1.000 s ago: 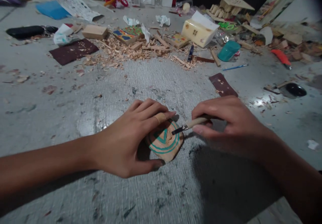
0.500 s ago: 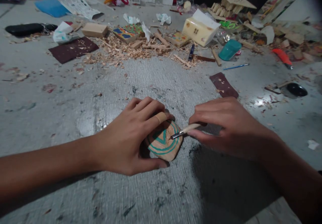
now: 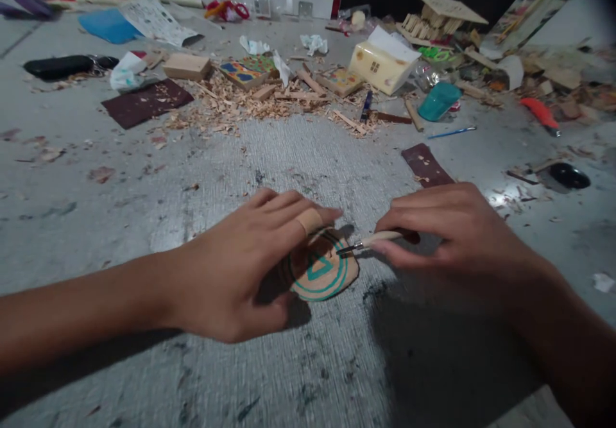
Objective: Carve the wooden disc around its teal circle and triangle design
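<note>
A flat, rounded piece of wood lies on the grey surface, with teal rings and a teal triangle drawn on its face. Over its left and far side reaches my left hand, fingers stretched out and thumb apart from the wood; a tan bandage wraps one finger. Whether those fingers touch the wood is hard to see. My right hand pinches the pale handle of a wood carving tool. Its metal tip is at the wood's upper right, near the rings; contact is unclear.
Wood shavings are heaped beyond my hands, with a wooden block and a yellow tissue pack. Brown sandpaper sheets lie about. To the right are a teal cup, an orange cutter and a black mouse-like object.
The wooden piece has turned, so its triangle points another way. My left thumb has drawn back from its near edge. My right hand and the carving tool have shifted slightly right and up.
</note>
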Motion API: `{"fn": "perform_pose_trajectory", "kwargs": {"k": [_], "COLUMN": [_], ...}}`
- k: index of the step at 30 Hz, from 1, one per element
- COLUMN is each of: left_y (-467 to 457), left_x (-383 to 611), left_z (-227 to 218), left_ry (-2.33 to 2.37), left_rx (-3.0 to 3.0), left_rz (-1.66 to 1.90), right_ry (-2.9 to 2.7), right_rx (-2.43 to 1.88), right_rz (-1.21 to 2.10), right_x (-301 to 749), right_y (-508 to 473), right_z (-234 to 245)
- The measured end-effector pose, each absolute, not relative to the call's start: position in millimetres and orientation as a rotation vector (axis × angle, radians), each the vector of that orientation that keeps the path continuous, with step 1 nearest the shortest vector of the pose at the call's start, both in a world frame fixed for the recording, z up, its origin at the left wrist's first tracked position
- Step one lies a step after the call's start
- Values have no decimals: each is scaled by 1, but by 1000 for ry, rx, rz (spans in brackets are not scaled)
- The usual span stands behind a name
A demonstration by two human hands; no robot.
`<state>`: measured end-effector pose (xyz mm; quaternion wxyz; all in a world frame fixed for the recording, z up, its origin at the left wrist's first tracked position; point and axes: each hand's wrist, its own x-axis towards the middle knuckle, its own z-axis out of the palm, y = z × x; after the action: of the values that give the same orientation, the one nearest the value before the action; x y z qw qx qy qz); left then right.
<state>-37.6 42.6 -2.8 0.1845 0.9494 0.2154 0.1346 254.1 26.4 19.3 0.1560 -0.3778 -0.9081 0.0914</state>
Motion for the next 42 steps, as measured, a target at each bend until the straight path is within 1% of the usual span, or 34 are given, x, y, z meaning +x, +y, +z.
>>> {"fn": "perform_pose_trajectory", "kwargs": {"k": [3,8,13,21,27,42], "left_y": [40,38,40,35,25,21], "left_x": [-34,-35,-34,-29,-26,-21], "left_z": [-4,-2,6,3,1,-3], "left_ry": [645,695,629,652,770,781], "left_rx": [2742,2771,2693,2713,2805,2741], "left_rz": [279,403,200,181,228,293], "right_ry": [-2640,-2680,-2664,-2654,-2694,-2755], "right_rx": [-1123,-1112,-1006,-977,-1059,-918], "right_rz": [291,339,323,289,198,-75], "right_x": [253,249,248,243,239,234], "right_y": [24,22,19,13,7,6], "right_z": [20,21,16,15,18,10]}}
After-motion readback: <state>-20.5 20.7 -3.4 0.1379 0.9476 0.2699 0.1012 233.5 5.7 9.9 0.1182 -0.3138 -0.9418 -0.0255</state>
